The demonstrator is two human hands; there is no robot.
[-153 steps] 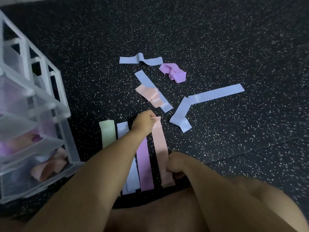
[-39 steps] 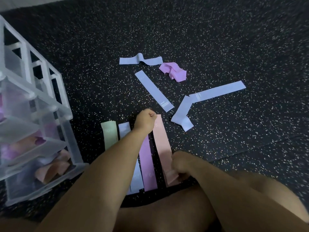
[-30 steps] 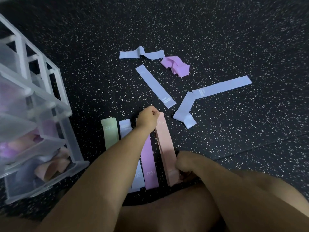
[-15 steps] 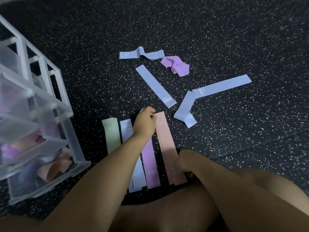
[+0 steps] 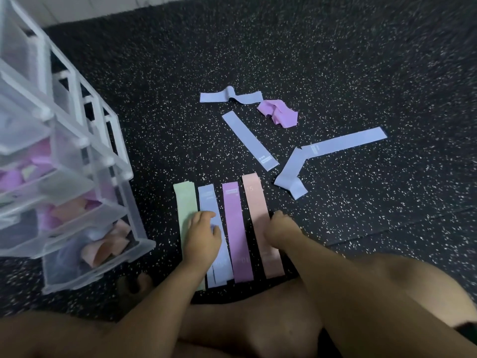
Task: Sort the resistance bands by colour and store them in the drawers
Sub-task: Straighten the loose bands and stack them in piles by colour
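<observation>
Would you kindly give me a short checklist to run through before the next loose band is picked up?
1. Green pile, blue pile, purple pile and pink pile side by side, unmixed: ok.
2. Left hand free: rests on the blue pile, nothing gripped: ok.
3. Right hand free: at the pink pile's edge, fingers unclear: cannot tell.
4. Straight blue band uncovered on the floor: ok.
5. Crumpled purple band flat enough to stack: not ok.
6. Drawers one colour each: cloudy plastic, cannot tell.
</observation>
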